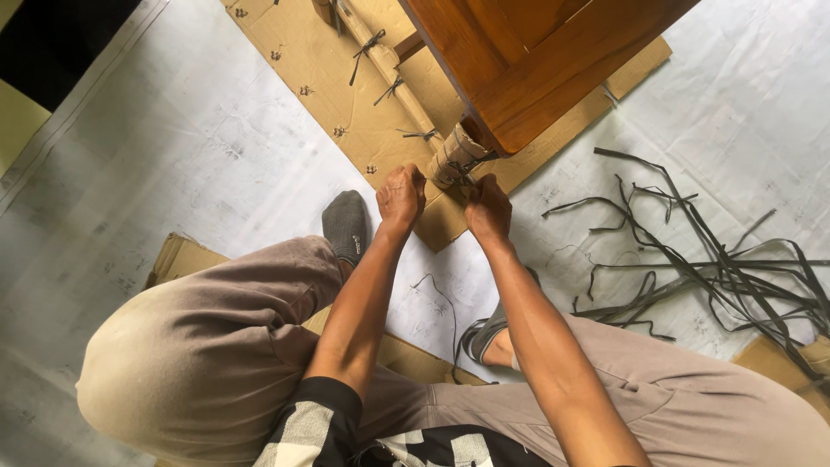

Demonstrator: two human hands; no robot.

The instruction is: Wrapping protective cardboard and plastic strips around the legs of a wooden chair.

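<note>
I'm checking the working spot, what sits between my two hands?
In the head view, the cardboard-wrapped furniture leg with its dark strap lies between the left hand and right hand.

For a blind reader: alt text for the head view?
Both hands, left hand and right hand, grip a dark strap around a cardboard-wrapped furniture leg. Loose straps lie right on the white floor covering.

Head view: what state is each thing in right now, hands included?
Left hand: closed, fingers curled at the end of the wrapped leg.
Right hand: closed on the dark strap there.
Cardboard-wrapped wooden furniture leg: wrapped, tied with dark straps.
Brown wooden furniture piece: bare, resting over flat cardboard.
Flat brown cardboard sheet: lying flat on the floor.
Loose dark straps: scattered, untied.
</note>
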